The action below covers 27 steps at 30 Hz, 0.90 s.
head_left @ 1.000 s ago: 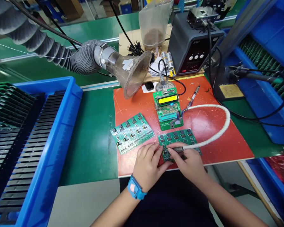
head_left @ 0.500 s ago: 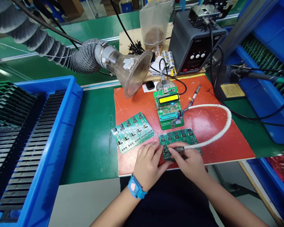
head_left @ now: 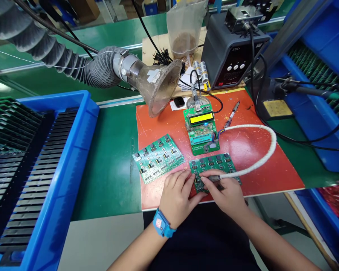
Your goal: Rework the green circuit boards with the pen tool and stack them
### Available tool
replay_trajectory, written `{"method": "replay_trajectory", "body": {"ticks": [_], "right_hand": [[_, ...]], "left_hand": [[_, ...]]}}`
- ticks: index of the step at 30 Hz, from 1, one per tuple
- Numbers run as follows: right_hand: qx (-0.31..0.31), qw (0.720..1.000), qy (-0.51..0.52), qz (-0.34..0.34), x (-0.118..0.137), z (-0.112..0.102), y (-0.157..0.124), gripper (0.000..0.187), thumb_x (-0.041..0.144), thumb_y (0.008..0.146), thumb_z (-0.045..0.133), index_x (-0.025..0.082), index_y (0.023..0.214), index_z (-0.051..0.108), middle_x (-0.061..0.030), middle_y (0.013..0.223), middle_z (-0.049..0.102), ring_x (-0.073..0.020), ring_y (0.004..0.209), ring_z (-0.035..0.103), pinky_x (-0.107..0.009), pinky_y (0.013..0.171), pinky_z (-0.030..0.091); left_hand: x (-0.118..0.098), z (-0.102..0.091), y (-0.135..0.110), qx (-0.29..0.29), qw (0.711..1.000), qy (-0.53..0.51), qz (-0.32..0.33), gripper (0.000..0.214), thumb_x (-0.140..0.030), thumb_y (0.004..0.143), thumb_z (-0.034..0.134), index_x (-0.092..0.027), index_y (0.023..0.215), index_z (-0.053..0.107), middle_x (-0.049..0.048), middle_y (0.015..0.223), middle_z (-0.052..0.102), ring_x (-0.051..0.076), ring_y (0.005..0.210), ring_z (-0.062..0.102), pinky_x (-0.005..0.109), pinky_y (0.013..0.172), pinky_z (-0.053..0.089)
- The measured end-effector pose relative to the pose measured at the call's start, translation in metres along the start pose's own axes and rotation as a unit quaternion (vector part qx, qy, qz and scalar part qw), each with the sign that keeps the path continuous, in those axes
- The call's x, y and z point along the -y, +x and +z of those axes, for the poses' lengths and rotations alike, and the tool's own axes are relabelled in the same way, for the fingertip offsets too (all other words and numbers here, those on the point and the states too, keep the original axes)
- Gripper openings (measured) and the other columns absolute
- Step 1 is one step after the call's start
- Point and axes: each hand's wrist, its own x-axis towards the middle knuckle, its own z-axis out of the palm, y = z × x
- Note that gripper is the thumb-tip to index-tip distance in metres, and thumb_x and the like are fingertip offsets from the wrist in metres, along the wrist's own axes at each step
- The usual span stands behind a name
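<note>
A green circuit board [head_left: 214,162] with a row of small digit displays lies on the orange-red mat. My left hand [head_left: 177,192] grips its left side, fingers at the left edge and thumb along the near edge. In my right hand [head_left: 228,194] is a grey probe [head_left: 214,177] on a white-wrapped cable [head_left: 267,158], pinched between thumb and fingers. The probe's end is over the board's lower left part; its tip is hidden by my fingers. Beyond the board, a programmer board [head_left: 202,130] with a lit yellow screen has the cable joined to its right side.
A stack of similar circuit boards [head_left: 158,158] lies on the left of the mat [head_left: 257,146]. A fume extraction funnel [head_left: 161,88] hangs above. Blue bins [head_left: 87,113] flank the bench. A pen [head_left: 232,114], a soldering station [head_left: 231,52] and a soldering iron stand [head_left: 277,107] sit farther back.
</note>
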Motion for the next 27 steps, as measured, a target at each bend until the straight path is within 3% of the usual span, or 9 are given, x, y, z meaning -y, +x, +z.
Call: {"method": "replay_trajectory", "body": {"ticks": [27], "right_hand": [[0.0, 1.0, 0.003, -0.005, -0.0015, 0.0005, 0.0008, 0.014, 0.028, 0.092, 0.056, 0.019, 0.09, 0.066, -0.0049, 0.088, 0.072, -0.0157, 0.066, 0.069, -0.023, 0.051, 0.052]], "left_hand": [[0.0002, 0.0011, -0.0009, 0.005, 1.0, 0.012, -0.007, 0.045, -0.043, 0.083, 0.069, -0.014, 0.116, 0.061, 0.0123, 0.114, 0.068, 0.028, 0.106, 0.062, 0.045, 0.089, 0.052]]}}
